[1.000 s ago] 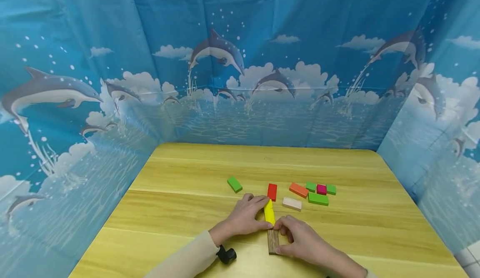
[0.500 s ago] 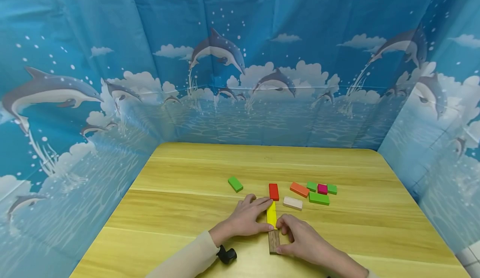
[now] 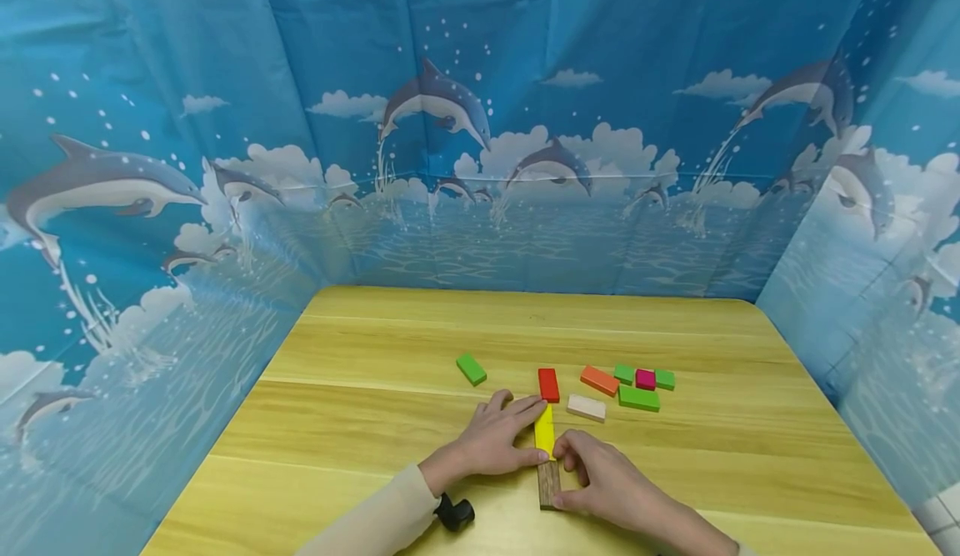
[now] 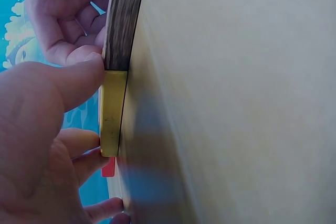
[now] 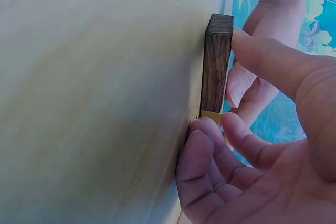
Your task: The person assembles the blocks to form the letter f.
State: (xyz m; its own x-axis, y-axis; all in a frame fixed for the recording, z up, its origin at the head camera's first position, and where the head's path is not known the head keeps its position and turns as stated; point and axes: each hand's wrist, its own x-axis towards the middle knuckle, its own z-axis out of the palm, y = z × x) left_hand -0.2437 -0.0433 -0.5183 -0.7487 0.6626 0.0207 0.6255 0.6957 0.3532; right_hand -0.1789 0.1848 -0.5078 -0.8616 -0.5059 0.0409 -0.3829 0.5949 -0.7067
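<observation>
Both hands are partly bent: the left hand (image 3: 498, 439) holds the yellow block (image 3: 544, 431) between thumb and fingers, the right hand (image 3: 609, 481) the dark brown block (image 3: 549, 486) likewise. These blocks lie end to end on the surface (image 3: 345, 423), touching.

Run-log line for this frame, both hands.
left hand: holds yellow rectangular block | right hand: holds dark-brown wood-grained rectangular block | contact: blocks meet end to end

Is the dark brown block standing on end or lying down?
Lying down: the long side of the dark brown block runs along the tabletop, one end meeting the yellow block.
</observation>
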